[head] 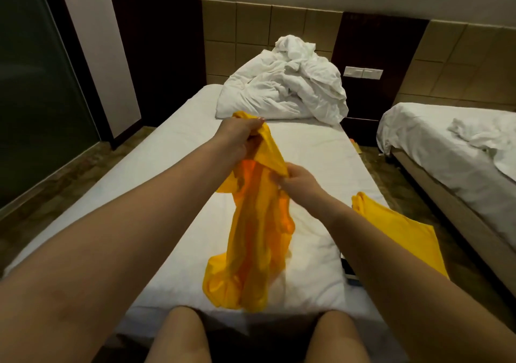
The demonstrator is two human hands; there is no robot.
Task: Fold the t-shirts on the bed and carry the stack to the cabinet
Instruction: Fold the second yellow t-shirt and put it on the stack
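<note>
A yellow t-shirt (pixel 251 239) hangs crumpled above the white bed (pixel 156 167), its lower end touching the sheet near the front edge. My left hand (pixel 237 136) grips its top end, raised farther from me. My right hand (pixel 298 179) pinches the cloth a little lower and to the right. A second yellow t-shirt (pixel 402 228) lies flat at the bed's right edge, partly hidden by my right forearm.
A heap of white bedding (pixel 284 89) fills the head of the bed. A second bed (pixel 452 150) stands to the right across a narrow floor gap. A dark flat object (pixel 349 272) lies at the bed's right edge. My knees are at the foot.
</note>
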